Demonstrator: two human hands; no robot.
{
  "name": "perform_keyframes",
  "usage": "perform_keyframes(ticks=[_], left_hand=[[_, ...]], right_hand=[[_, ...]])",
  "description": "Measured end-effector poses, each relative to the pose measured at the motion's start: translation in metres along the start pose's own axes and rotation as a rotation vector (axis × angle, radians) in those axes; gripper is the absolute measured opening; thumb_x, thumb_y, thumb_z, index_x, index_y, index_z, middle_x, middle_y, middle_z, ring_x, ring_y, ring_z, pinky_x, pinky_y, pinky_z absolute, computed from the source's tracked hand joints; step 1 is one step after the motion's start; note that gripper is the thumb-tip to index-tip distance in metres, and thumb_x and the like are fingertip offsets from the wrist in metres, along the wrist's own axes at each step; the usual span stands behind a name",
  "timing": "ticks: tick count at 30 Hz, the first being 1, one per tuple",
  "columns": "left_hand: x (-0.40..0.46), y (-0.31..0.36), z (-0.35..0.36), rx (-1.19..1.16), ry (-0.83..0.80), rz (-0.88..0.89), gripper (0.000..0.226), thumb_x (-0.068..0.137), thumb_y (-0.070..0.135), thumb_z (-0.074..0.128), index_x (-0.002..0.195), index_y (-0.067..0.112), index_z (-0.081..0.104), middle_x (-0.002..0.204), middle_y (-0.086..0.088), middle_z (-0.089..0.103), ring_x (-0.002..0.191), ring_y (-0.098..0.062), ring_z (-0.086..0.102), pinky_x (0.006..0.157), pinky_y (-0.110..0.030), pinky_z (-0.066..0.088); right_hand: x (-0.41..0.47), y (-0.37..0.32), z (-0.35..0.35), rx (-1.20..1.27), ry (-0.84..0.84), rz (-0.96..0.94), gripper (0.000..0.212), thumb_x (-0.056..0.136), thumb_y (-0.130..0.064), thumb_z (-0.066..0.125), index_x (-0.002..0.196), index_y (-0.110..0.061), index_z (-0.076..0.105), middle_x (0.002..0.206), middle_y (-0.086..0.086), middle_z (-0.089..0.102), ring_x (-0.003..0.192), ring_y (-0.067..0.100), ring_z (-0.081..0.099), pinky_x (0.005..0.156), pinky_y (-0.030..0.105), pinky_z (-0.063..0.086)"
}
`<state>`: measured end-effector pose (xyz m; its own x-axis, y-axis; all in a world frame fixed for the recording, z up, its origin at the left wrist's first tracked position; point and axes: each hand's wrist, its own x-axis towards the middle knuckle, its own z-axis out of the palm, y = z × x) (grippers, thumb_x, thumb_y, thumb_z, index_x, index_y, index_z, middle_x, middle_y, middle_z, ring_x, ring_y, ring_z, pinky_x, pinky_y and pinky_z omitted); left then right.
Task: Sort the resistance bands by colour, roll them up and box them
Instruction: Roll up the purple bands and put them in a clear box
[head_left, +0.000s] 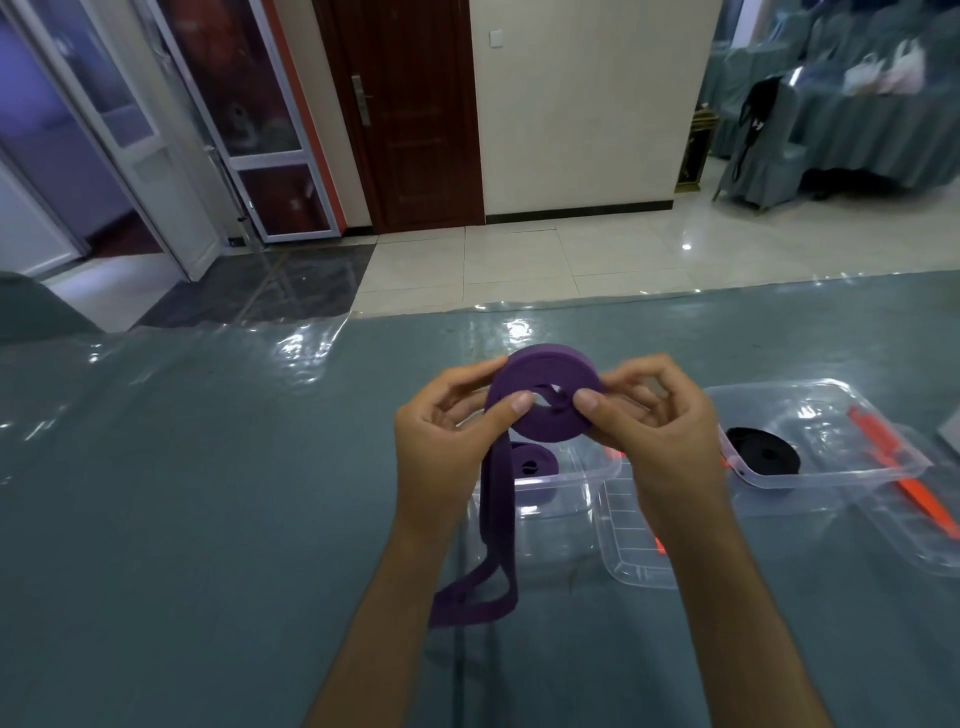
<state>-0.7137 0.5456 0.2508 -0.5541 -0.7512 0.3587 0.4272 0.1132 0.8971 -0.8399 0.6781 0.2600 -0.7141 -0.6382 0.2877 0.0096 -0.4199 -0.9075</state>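
A purple resistance band (540, 374), rolled into a thick coil, is held above the table between both hands. My left hand (447, 441) pinches its left side with the thumb on top. My right hand (660, 426) pinches its right side the same way. The band's loose tail (493, 519) hangs down from the coil to the table. Below the coil, a clear plastic box (550, 488) holds another rolled purple band (532, 460). A second clear box (831, 478) to the right holds a rolled black band (763, 457).
Clear lids (623, 561) with orange clips (883, 441) lie beside and under the boxes. The table has a grey-green cloth under glossy plastic film (208, 467). Tiled floor, a brown door and covered chairs lie beyond the far edge.
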Motion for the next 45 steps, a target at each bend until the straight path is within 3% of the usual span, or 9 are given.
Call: perform_keyframes(ticks=[3, 8, 13, 16, 20, 25, 30, 38, 45], left_hand=[[-0.002, -0.004, 0.004, -0.056, 0.013, -0.074, 0.036, 0.083, 0.004, 0.087, 0.112, 0.025, 0.082, 0.112, -0.007, 0.081, 0.105, -0.024, 0.079, 0.085, -0.025, 0.062], [-0.007, -0.004, 0.008, -0.037, -0.013, -0.047, 0.039, 0.084, 0.0, 0.085, 0.119, 0.018, 0.079, 0.115, -0.009, 0.08, 0.107, -0.026, 0.078, 0.087, -0.027, 0.063], [-0.014, -0.008, 0.018, -0.016, -0.018, -0.019, 0.045, 0.091, 0.002, 0.079, 0.127, 0.028, 0.073, 0.123, -0.003, 0.078, 0.116, -0.022, 0.075, 0.095, -0.025, 0.059], [-0.013, -0.007, 0.016, 0.014, 0.047, 0.032, 0.041, 0.086, 0.0, 0.084, 0.121, 0.02, 0.075, 0.117, -0.003, 0.08, 0.109, -0.023, 0.077, 0.09, -0.027, 0.062], [-0.013, -0.006, 0.014, 0.025, 0.034, 0.061, 0.036, 0.081, 0.005, 0.089, 0.113, 0.017, 0.077, 0.11, -0.006, 0.081, 0.104, -0.025, 0.079, 0.085, -0.029, 0.064], [-0.012, -0.008, 0.004, 0.133, -0.059, 0.05, 0.035, 0.078, 0.004, 0.091, 0.108, 0.021, 0.08, 0.107, -0.004, 0.081, 0.1, -0.025, 0.08, 0.086, -0.027, 0.063], [-0.017, -0.014, 0.011, 0.171, -0.124, -0.008, 0.033, 0.077, 0.006, 0.093, 0.107, 0.015, 0.08, 0.105, -0.006, 0.081, 0.1, -0.026, 0.079, 0.088, -0.032, 0.063], [-0.018, -0.014, 0.014, 0.107, -0.237, -0.04, 0.049, 0.089, 0.005, 0.08, 0.133, 0.024, 0.071, 0.115, 0.001, 0.077, 0.109, -0.017, 0.075, 0.094, -0.024, 0.059], [-0.008, -0.004, 0.014, 0.136, -0.047, 0.06, 0.035, 0.079, 0.006, 0.091, 0.108, 0.022, 0.079, 0.105, -0.001, 0.081, 0.098, -0.02, 0.079, 0.084, -0.022, 0.062]], right_hand=[[0.0, -0.003, 0.001, -0.04, -0.013, -0.028, 0.037, 0.085, -0.019, 0.087, 0.118, -0.024, 0.071, 0.108, 0.01, 0.079, 0.1, 0.027, 0.078, 0.083, 0.033, 0.064], [-0.001, -0.002, -0.001, -0.052, -0.003, -0.001, 0.026, 0.079, -0.016, 0.089, 0.094, -0.021, 0.068, 0.103, 0.014, 0.079, 0.093, 0.033, 0.079, 0.075, 0.031, 0.064], [0.0, 0.0, -0.004, -0.039, 0.022, -0.064, 0.031, 0.082, -0.015, 0.088, 0.108, -0.022, 0.071, 0.107, 0.01, 0.078, 0.1, 0.027, 0.077, 0.079, 0.029, 0.063], [-0.001, 0.001, -0.004, -0.022, -0.042, 0.02, 0.034, 0.079, -0.024, 0.091, 0.101, -0.014, 0.067, 0.11, 0.011, 0.079, 0.104, 0.028, 0.077, 0.082, 0.028, 0.062], [0.0, 0.003, -0.006, 0.002, -0.014, 0.077, 0.033, 0.073, -0.035, 0.093, 0.086, -0.02, 0.066, 0.094, 0.014, 0.08, 0.086, 0.03, 0.08, 0.071, 0.03, 0.063], [0.001, -0.003, -0.025, -0.094, -0.17, 0.242, 0.045, 0.071, -0.035, 0.095, 0.109, -0.027, 0.071, 0.094, 0.007, 0.079, 0.086, 0.026, 0.079, 0.076, 0.034, 0.064], [0.0, -0.007, -0.031, -0.252, -0.23, 0.134, 0.039, 0.075, -0.021, 0.088, 0.112, -0.022, 0.073, 0.101, 0.007, 0.08, 0.091, 0.026, 0.079, 0.074, 0.035, 0.066], [-0.006, 0.002, -0.028, -0.056, -0.027, 0.027, 0.03, 0.079, -0.02, 0.087, 0.106, -0.022, 0.076, 0.104, 0.006, 0.078, 0.094, 0.023, 0.078, 0.069, 0.031, 0.064], [-0.001, 0.002, -0.02, 0.003, -0.036, 0.075, 0.038, 0.069, -0.041, 0.096, 0.091, -0.025, 0.069, 0.099, 0.015, 0.08, 0.087, 0.031, 0.08, 0.069, 0.033, 0.064]])
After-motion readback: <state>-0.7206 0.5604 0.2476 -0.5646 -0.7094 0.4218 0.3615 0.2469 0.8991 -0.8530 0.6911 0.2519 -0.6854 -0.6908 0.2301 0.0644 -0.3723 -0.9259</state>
